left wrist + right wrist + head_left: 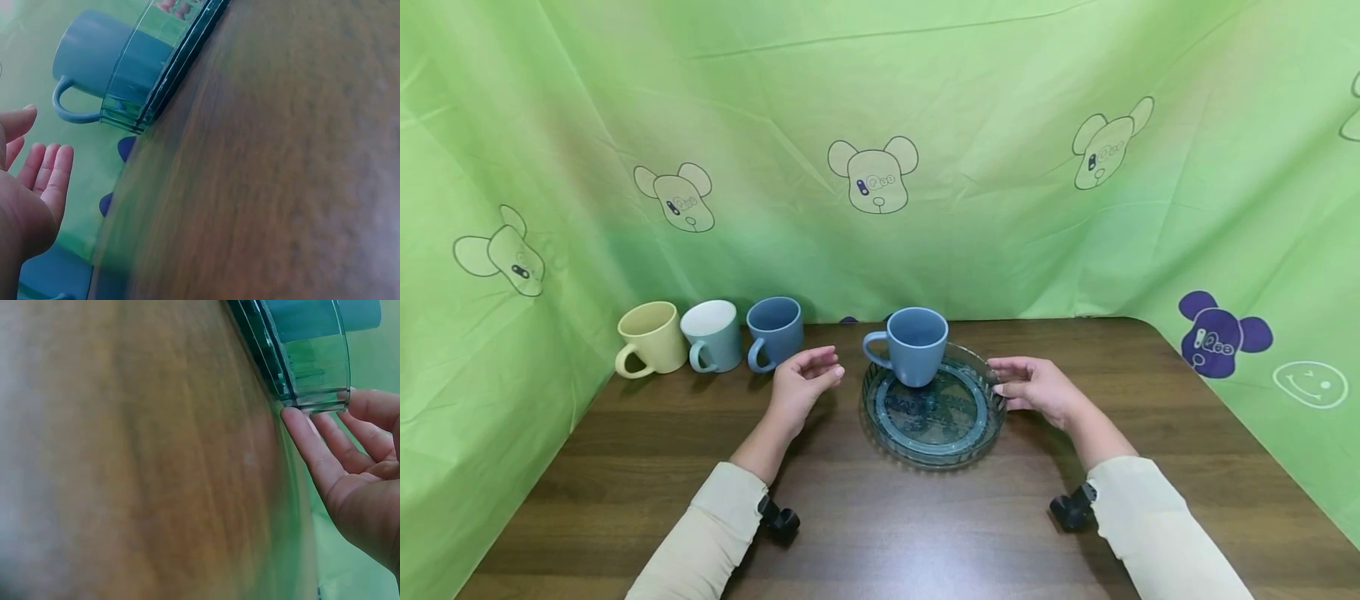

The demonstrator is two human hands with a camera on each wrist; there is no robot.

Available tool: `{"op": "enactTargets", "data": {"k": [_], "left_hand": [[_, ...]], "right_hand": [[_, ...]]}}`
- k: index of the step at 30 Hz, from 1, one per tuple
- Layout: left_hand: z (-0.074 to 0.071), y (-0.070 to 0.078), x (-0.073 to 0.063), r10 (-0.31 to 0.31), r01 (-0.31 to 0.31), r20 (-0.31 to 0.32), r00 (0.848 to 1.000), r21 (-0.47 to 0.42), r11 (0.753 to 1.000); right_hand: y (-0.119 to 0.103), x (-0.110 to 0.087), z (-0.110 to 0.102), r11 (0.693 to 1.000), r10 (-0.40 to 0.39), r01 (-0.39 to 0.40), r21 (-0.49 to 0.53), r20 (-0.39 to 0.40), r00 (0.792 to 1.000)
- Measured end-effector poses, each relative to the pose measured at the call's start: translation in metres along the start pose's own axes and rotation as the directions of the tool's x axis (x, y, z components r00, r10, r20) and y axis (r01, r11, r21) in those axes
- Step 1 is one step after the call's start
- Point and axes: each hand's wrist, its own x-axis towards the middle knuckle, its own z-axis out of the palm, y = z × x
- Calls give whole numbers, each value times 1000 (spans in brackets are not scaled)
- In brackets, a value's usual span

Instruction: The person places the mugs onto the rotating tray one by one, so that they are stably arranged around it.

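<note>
Glass dish [934, 457] sits on tabletop betw the 2 hands, its R side right at the fingertips of R hand [1041, 387]; blue mug [917, 350] stands upright inside it, off-centre twd L hand [801, 387] & the far side, handle out over the rim on L hand's side, prob so it's easy to reach from there. R hand: fingers fairly straight, touching outer wall of dish, one fingertip low by the base; looks like light contact to steady the dish rather than a firm grip, tho can't tell how much wt it bears. L hand: nothing in it, fingers loosely apart, palm twd dish, near mug handle but w/ a gap; seems held there as a ready counterpart to R hand. Beyond L hand & to its L, 3 more mugs in a row: dk blue mug [782, 333] nearest, just past the fingers; then lt teal mug [720, 348] w/ white inside; then yellow mug [658, 342] farthest out. All handles face nearer side & L, likely lined up to keep space betw hands free for dish. Blk wrist cams [778, 521] by both cuffs, below hands. Wood tabletop [850, 533] under all, grn cloth [962, 258] w/ bear heads behind, past both hands
</note>
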Motion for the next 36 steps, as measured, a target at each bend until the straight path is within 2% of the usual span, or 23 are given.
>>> {"op": "enactTargets", "data": {"k": [8,16,24,31,36], "left_hand": [[-9,3,-6,16,-16,-11,1000,-19,1000],[-18,6,-11,45,-46,-15,999,-37,998],[-28,7,-15,56,-58,-45,997,-42,997],[-38,8,-18,41,-43,-54,998,-31,999],[-43,12,-21,38,-40,-70,997,-28,999]], "right_hand": [[5,-7,3,995,20,-15,94,-44,999],[4,-15,7,971,64,-47,235,-67,996],[1,-21,10,962,78,-56,267,-71,994],[2,-28,14,945,93,-63,321,-79,992],[1,-31,17,949,91,-60,311,-85,992]]}}
